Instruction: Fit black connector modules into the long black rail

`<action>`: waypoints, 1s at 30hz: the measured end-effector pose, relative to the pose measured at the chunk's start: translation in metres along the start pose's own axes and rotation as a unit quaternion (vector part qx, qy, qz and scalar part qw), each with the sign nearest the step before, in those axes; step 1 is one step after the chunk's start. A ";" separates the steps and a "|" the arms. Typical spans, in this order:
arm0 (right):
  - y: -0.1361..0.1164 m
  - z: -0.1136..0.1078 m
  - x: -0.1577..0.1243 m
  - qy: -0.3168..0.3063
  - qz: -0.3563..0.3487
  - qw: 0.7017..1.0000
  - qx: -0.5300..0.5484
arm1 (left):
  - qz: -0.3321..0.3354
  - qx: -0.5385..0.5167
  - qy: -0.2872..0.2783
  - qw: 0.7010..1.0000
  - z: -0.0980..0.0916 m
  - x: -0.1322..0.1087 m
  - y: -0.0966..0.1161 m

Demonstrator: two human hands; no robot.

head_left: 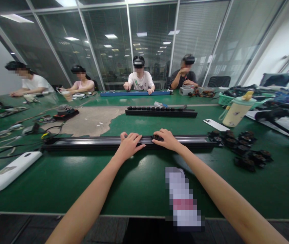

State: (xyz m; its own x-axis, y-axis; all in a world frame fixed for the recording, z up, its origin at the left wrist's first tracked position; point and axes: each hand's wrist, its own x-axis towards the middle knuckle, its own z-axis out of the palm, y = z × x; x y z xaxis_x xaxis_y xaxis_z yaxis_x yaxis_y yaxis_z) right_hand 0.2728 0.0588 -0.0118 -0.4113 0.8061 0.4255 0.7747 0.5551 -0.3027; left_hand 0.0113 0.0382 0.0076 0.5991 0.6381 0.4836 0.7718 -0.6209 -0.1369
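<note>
A long black rail [103, 142] with a shiny strip along its middle lies crosswise on the green table. My left hand [129, 146] grips it near its middle, with fingertips over the far edge and the thumb on the near side. A little to the right, my right hand [168, 139] is closed around a small black part [158, 137] sitting on the rail. Its fingers partly cover that part. Several similar black parts [243, 142] lie in a loose group by the rail's right end.
Farther back is another black rail [161, 113] with a row of black pieces. A blurred-out phone-like item [183, 200] lies near me, a white power bank-like block [12, 171] at left. A white phone [215, 124] and cup [238, 112] stand right. Several people [140, 78] sit opposite.
</note>
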 end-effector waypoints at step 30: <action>-0.009 -0.011 -0.007 -0.013 -0.011 0.995 -0.095 | 0.007 -0.002 0.007 1.000 -0.001 0.000 0.000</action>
State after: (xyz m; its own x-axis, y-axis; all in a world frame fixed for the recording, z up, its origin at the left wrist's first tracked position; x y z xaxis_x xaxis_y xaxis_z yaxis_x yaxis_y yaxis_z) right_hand 0.2740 0.0454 -0.0028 -0.4402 0.8001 0.4075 0.8410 0.5264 -0.1251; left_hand 0.0112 0.0380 0.0086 0.6065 0.6234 0.4935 0.7627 -0.6315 -0.1397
